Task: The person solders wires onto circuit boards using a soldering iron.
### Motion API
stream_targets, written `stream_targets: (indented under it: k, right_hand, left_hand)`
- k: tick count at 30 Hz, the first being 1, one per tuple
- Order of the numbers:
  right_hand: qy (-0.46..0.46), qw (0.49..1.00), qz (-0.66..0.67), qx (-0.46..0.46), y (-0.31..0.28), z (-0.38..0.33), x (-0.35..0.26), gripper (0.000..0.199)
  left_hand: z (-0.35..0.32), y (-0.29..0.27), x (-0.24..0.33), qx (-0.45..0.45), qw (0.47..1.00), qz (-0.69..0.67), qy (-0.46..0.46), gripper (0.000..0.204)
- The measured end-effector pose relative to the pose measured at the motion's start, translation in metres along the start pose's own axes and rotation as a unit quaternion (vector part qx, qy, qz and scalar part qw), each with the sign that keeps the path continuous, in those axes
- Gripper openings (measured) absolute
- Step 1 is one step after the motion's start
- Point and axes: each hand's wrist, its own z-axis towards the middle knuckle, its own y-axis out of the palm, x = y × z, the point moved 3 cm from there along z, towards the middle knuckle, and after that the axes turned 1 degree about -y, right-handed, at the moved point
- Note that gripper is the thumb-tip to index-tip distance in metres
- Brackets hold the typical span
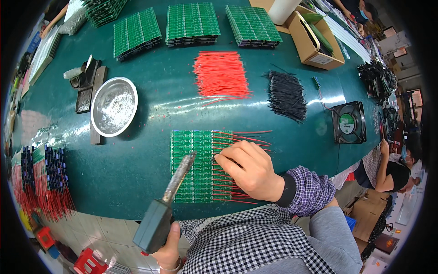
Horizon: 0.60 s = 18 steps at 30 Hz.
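1. Lying at the far left edge of the green table (pixel 137 155) is a stack of finished boards (pixel 43 176) with red wires fanned out toward the floor; it sits well apart from both hands.
2. A round metal bowl (pixel 114 106) of silvery scraps rests on a dark wooden block; just left of it stands a black holder (pixel 85 82) with small tools.
3. The left hand (pixel 169 249) is clenched around the grey handle of a soldering iron (pixel 171 196); the iron slants up and to the right, its tip over the upper middle of the circuit board panel (pixel 191 166).
4. The circuit board panel lies flat near the table's front edge, between the two hands; thin red wires (pixel 246 137) stick out from its right side.
5. The right hand (pixel 248 169) rests on the panel's right part; thumb and forefinger pinch one red wire close to the iron's tip.
6. Farther back lie a loose bundle of red wires (pixel 221 73), then a bundle of black wires (pixel 286 95); three stacks of green boards (pixel 191 23) line the far side.
7. At the right sit a small black fan (pixel 349 122) and a cardboard box (pixel 315 39); another person (pixel 388 171) sits beyond the table's corner.
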Motion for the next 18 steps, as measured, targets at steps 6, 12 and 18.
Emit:
stream_targets:
  k: [6, 12, 18]
  right_hand:
    - [0.001, 1.0, 0.01, -0.015, 0.003, -0.002, 0.001, 0.029]
    - [0.001, 1.0, 0.015, -0.016, 0.002, -0.002, 0.002, 0.03]
    - [0.004, 0.999, 0.02, -0.027, 0.002, -0.001, 0.001, 0.03]
  left_hand:
    - [0.0, 0.008, 0.007, -0.019, 0.996, 0.09, 0.0, 0.035]
    - [0.008, 0.016, 0.013, -0.025, 0.996, 0.09, 0.013, 0.024]
    - [0.009, 0.018, 0.011, -0.04, 0.994, 0.101, 0.023, 0.022]
